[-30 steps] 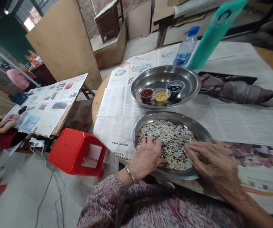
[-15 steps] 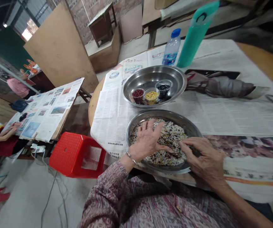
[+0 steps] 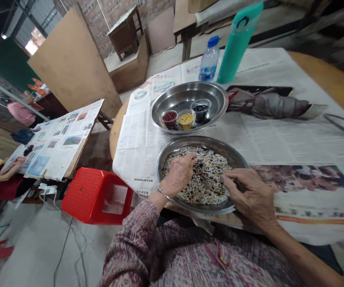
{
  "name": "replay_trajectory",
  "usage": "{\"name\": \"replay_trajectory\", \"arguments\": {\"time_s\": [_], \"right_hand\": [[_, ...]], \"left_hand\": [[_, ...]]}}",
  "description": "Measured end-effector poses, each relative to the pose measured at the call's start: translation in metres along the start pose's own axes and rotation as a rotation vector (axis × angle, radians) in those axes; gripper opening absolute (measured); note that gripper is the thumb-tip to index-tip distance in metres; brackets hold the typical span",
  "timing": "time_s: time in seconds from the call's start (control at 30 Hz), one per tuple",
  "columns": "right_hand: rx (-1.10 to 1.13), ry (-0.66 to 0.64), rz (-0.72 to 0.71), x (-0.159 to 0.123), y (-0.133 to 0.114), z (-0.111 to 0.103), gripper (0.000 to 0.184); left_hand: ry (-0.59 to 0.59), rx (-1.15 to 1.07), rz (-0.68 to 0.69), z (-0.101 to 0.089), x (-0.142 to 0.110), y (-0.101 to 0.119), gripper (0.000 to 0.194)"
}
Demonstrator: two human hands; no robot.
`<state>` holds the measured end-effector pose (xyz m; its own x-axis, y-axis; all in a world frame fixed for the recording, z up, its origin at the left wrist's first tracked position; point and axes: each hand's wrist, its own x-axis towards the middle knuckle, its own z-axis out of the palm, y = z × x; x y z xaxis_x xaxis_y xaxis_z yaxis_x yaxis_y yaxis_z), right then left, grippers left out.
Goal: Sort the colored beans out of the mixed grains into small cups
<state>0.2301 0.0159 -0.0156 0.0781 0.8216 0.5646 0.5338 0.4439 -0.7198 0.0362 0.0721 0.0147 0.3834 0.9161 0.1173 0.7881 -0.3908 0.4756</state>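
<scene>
Near me on the table is a steel basin [image 3: 240, 154] with a spread mix of white grains and yellow, red and dark beans [image 3: 209, 179]. My left hand [image 3: 178, 173] hovers over the left part of the mix, its fingers curled and fingertips drawn together; anything between them is too small to make out. At the basin's right rim my right hand [image 3: 252, 195] is closed, thumb against bent fingers, their contents hidden. Behind stands a second steel basin [image 3: 174, 95] holding three clear cups: one of red beans [image 3: 169, 116], one of yellow beans [image 3: 186, 119], one of black beans [image 3: 201, 109].
Newspaper [image 3: 136, 147] covers the round table. A water bottle [image 3: 209, 59] and a tall teal bottle [image 3: 239, 44] stand at the back. A grey cloth bundle [image 3: 270, 104] lies to the right over a dark flat object. A red stool [image 3: 95, 195] is at the left; other people sit farther off.
My left hand has gone from spread fingers on the mix to curled fingers drawn together. My right hand stays closed at the right rim. The view has shifted slightly.
</scene>
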Motion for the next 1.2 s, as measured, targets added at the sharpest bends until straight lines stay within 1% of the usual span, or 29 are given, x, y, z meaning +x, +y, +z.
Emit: {"name": "replay_trajectory", "arguments": {"time_s": [0.07, 0.1, 0.2, 0.23, 0.3, 0.37, 0.43, 0.47, 0.53, 0.63, 0.73, 0.8, 0.83, 0.9, 1.0, 1.03, 1.07, 1.13, 1.17, 1.2], "right_hand": [[0.001, 0.069, -0.106, -0.002, 0.007, 0.003, 0.009], [-0.002, 0.09, -0.145, -0.003, 0.01, 0.005, 0.008], [-0.017, 0.086, -0.183, -0.004, 0.015, 0.006, 0.007], [-0.018, 0.081, -0.187, -0.004, 0.015, 0.006, 0.007], [-0.02, 0.074, -0.195, -0.005, 0.015, 0.005, 0.006], [-0.028, 0.076, -0.206, -0.005, 0.015, 0.005, 0.005], [-0.034, 0.085, -0.212, -0.005, 0.015, 0.005, 0.004], [-0.038, 0.089, -0.211, -0.005, 0.015, 0.005, 0.003], [-0.043, 0.094, -0.206, -0.005, 0.015, 0.006, 0.004], [-0.038, 0.103, -0.191, -0.005, 0.014, 0.006, 0.005], [-0.018, 0.094, -0.169, -0.006, 0.012, 0.006, 0.005], [-0.013, 0.094, -0.159, -0.006, 0.011, 0.005, 0.005], [-0.013, 0.096, -0.155, -0.005, 0.011, 0.005, 0.005], [-0.017, 0.097, -0.145, -0.005, 0.01, 0.005, 0.005], [-0.016, 0.09, -0.125, -0.005, 0.011, 0.005, 0.005], [-0.012, 0.088, -0.122, -0.006, 0.011, 0.005, 0.005], [-0.007, 0.086, -0.12, -0.006, 0.011, 0.005, 0.005], [-0.001, 0.083, -0.118, -0.006, 0.012, 0.005, 0.005], [0.0, 0.082, -0.112, -0.006, 0.012, 0.005, 0.005], [0.003, 0.08, -0.099, -0.006, 0.012, 0.005, 0.005]], "left_hand": [[-0.029, 0.005, 0.058, -0.011, -0.011, 0.005, 0.03], [-0.063, 0.025, 0.096, -0.016, -0.017, 0.009, 0.031], [-0.198, 0.153, 0.227, -0.022, -0.031, 0.022, 0.038], [-0.228, 0.21, 0.264, -0.02, -0.033, 0.026, 0.04], [-0.243, 0.332, 0.328, -0.012, -0.032, 0.031, 0.039], [-0.224, 0.437, 0.392, -0.001, -0.024, 0.032, 0.036], [-0.199, 0.498, 0.437, 0.008, -0.012, 0.031, 0.037], [-0.179, 0.512, 0.435, 0.01, -0.005, 0.029, 0.039], [-0.145, 0.518, 0.377, 0.01, 0.007, 0.026, 0.04], [-0.151, 0.503, 0.251, -0.001, 0.018, 0.02, 0.032], [-0.18, 0.46, 0.125, -0.017, 0.014, 0.013, 0.037], [-0.193, 0.405, 0.025, -0.026, 0.004, 0.007, 0.036], [-0.207, 0.359, -0.002, -0.029, -0.002, 0.004, 0.032], [-0.237, 0.241, 0.009, -0.031, -0.016, 0.002, 0.022], [-0.292, 0.145, 0.083, -0.028, -0.032, 0.007, 0.047], [-0.32, 0.134, 0.104, -0.025, -0.035, 0.01, 0.047], [-0.352, 0.129, 0.122, -0.022, -0.036, 0.015, 0.04], [-0.4, 0.142, 0.15, -0.017, -0.034, 0.023, 0.02], [-0.409, 0.154, 0.161, -0.015, -0.031, 0.026, 0.019], [-0.403, 0.165, 0.17, -0.014, -0.027, 0.029, 0.024]]}}
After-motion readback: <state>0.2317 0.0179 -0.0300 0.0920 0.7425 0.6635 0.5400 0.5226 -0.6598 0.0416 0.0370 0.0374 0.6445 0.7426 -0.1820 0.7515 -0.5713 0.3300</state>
